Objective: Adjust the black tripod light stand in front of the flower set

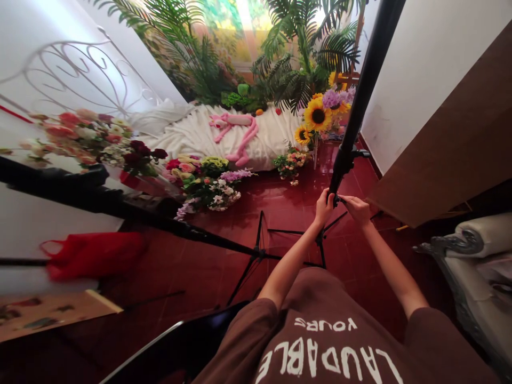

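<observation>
A black light stand (363, 90) rises from the red floor in front of me and leans toward the upper right. My left hand (324, 207) is wrapped round its pole low down, just below a clamp collar (344, 157) with a side knob. On the pole's right side, my right hand (356, 208) pinches a small black knob (337, 199) at a lower joint. Its fingers partly cover that knob. The spread legs (321, 246) of the stand rest on the floor below my hands.
A second black stand (160, 218) slants across the left, its legs (256, 256) close to the first stand's. Flower bunches (216, 184) and a white-draped bed (180, 130) with a pink plush toy (236, 130) lie ahead. A cream sofa (472, 277) stands right; a red bag (96, 253) left.
</observation>
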### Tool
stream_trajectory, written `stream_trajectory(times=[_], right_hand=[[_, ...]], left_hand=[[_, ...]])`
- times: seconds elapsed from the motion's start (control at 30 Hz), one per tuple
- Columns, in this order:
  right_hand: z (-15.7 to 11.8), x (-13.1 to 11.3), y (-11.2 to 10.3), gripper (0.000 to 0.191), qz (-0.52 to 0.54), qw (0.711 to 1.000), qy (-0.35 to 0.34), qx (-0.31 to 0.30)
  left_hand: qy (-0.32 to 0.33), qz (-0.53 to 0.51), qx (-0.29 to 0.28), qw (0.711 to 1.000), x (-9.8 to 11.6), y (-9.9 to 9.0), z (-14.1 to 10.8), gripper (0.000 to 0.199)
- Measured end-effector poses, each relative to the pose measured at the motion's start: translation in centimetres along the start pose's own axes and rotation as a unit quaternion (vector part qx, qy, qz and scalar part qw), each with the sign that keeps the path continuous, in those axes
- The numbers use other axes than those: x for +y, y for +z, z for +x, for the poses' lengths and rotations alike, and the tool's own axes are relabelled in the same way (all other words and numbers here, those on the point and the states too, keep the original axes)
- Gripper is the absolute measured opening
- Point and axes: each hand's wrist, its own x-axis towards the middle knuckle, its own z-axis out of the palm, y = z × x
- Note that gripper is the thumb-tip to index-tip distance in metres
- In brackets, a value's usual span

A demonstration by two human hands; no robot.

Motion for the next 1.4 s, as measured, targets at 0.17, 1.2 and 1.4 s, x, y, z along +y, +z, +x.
stream_trajectory(times=[0.17, 1.2, 1.4], right_hand=[[0.9, -3.4, -0.9, 0.033, 0.012, 0.998, -0.022, 0.061], [2.2, -7.4, 2.7, 0.068, 0.081, 0.995, 0.029, 0.052], [-3.1, -6.3, 0.9, 0.042, 0.04, 0.995, -0.013, 0.095]], left_hand=[[-0.01, 0.001, -0.01, 1.0, -0.1, 0.1, 0.0, 0.053], [0.035, 0.041, -0.069, 0.996, -2.0, -1.6, -0.5, 0.039], [0.033, 0.042, -0.057, 0.997, -1.4, -1.6, -0.8, 0.037]])
